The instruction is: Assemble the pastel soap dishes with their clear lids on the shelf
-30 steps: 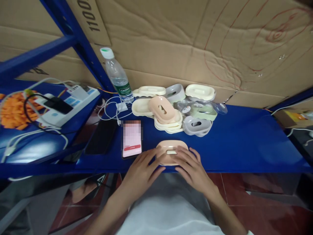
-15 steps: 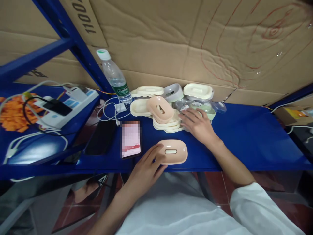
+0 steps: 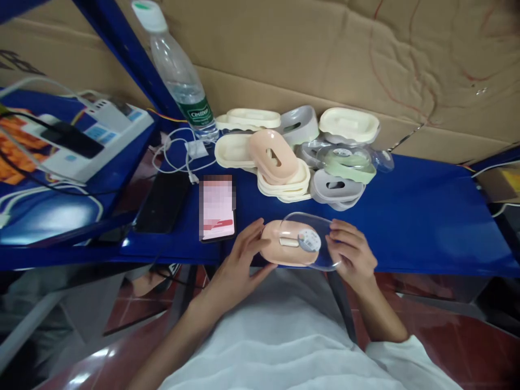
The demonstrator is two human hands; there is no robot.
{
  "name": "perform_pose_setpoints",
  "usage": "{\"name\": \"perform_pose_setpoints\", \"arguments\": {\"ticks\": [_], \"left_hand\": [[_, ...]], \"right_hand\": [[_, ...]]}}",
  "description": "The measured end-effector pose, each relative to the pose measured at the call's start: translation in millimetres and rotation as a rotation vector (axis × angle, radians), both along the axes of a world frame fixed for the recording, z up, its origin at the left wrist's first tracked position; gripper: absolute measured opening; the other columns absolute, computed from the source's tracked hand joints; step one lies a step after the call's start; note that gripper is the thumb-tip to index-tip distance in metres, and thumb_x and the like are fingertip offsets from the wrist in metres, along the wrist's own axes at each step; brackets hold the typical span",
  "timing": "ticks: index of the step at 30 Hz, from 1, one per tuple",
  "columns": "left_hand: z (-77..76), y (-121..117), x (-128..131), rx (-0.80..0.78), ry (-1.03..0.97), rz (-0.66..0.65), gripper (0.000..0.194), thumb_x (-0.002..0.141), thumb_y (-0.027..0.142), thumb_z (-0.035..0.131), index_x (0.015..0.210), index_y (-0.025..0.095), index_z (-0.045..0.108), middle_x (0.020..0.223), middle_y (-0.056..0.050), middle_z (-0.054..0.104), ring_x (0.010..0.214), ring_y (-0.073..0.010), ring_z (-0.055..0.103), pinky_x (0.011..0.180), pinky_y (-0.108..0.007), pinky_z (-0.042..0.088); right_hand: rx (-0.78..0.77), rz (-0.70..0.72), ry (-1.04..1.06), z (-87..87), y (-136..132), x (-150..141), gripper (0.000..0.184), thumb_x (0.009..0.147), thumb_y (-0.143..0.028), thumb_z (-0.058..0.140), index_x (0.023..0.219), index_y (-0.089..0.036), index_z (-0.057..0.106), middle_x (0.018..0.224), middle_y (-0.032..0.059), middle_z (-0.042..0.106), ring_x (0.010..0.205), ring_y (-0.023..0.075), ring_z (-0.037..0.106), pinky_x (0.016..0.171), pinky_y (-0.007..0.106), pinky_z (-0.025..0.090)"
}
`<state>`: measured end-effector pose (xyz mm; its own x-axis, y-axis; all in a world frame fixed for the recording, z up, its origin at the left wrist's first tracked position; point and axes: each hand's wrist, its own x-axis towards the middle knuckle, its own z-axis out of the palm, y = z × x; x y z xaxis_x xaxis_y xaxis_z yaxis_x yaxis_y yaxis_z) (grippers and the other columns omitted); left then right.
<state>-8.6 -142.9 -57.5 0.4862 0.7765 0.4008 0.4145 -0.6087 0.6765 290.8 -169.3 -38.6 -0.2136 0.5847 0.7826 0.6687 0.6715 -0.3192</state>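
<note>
The only view is looking out from the person's head, facing forward and steeply down over the light shirt (image 3: 292,352) toward the blue table (image 3: 430,216). It is hanging close above the near edge, so the left hand (image 3: 244,257) and the right hand (image 3: 354,252) are appearing below the middle of the frame, on either side of its centre line. Its wide field is also catching the cardboard (image 3: 284,54) behind the table, the white power strip (image 3: 77,165) far left, and the red floor (image 3: 442,325) below.
</note>
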Motion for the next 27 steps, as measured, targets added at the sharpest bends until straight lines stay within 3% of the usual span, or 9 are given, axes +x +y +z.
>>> {"name": "perform_pose_setpoints", "arguments": {"ticks": [2,5,8,11,13,17,23,27], "left_hand": [[-0.9,0,1,-0.011,0.005,-0.010,0.067,0.099,0.022,0.076,0.157,0.026,0.042,0.166,-0.020,0.047,0.153,-0.0313,0.055,0.118,-0.050,0.058],[0.2,0,4,-0.008,0.081,-0.054,0.063,0.102,0.020,0.070,0.160,0.028,0.044,0.165,-0.017,0.049,0.153,-0.0298,0.054,0.120,-0.048,0.056],[0.3,0,6,0.025,0.093,-0.069,0.057,0.103,0.019,0.068,0.156,0.029,0.049,0.158,-0.015,0.056,0.152,-0.0291,0.055,0.124,-0.049,0.053],[-1.3,-2,7,0.004,0.085,-0.053,0.060,0.103,0.021,0.069,0.159,0.030,0.048,0.160,-0.015,0.053,0.151,-0.0295,0.055,0.123,-0.048,0.054],[-2.1,-3,7,-0.031,0.076,-0.052,0.066,0.103,0.022,0.069,0.163,0.033,0.043,0.165,-0.015,0.048,0.153,-0.0299,0.054,0.123,-0.048,0.054],[-3.2,-5,6,-0.106,0.058,-0.043,0.077,0.104,0.025,0.069,0.170,0.036,0.030,0.172,-0.016,0.041,0.155,-0.0312,0.052,0.122,-0.048,0.055],[-4.2,-6,7,-0.101,0.061,-0.081,0.090,0.100,0.040,0.075,0.173,0.035,0.023,0.178,-0.017,0.032,0.160,-0.0338,0.044,0.126,-0.052,0.049],[-3.3,-5,12,-0.105,0.033,-0.024,0.078,0.103,0.034,0.072,0.170,0.035,0.032,0.173,-0.014,0.042,0.158,-0.0298,0.048,0.127,-0.049,0.049]], "right_hand": [[-0.103,0.053,0.019,-9.7,-3,-3,0.026,0.098,-0.006,0.068,0.115,-0.025,0.070,0.115,0.0075,0.074,0.122,0.0281,0.074,0.098,0.050,0.068],[-0.355,0.148,0.001,-10.8,2,1,0.023,0.098,-0.022,0.076,0.120,-0.025,0.067,0.131,0.0125,0.071,0.132,0.0295,0.069,0.105,0.048,0.064],[-0.577,0.237,-0.088,-2.6,5,9,0.055,0.088,-0.047,0.089,0.132,-0.025,0.063,0.157,0.0181,0.057,0.149,0.0348,0.055,0.118,0.053,0.055],[-0.698,0.254,-0.163,1.9,2,13,0.092,0.075,-0.065,0.093,0.150,-0.028,0.056,0.174,0.0195,0.036,0.161,0.0409,0.038,0.125,0.059,0.047],[-0.699,0.223,-0.170,0.1,-2,11,0.096,0.080,-0.064,0.090,0.160,-0.030,0.048,0.176,0.0186,0.032,0.163,0.0402,0.035,0.127,0.059,0.044],[-0.658,0.138,-0.173,-6.8,-9,-1,0.082,0.098,-0.044,0.079,0.168,-0.033,0.037,0.175,0.0162,0.035,0.163,0.0351,0.036,0.129,0.057,0.043],[-0.666,0.105,-0.141,-8.2,-11,-5,0.087,0.099,-0.039,0.077,0.171,-0.034,0.029,0.180,0.0144,0.024,0.166,0.0350,0.030,0.128,0.058,0.044],[-0.654,0.131,-0.114,-8.3,-9,-4,0.089,0.099,-0.036,0.077,0.172,-0.033,0.026,0.178,0.0152,0.031,0.165,0.0346,0.033,0.129,0.060,0.043]]}}
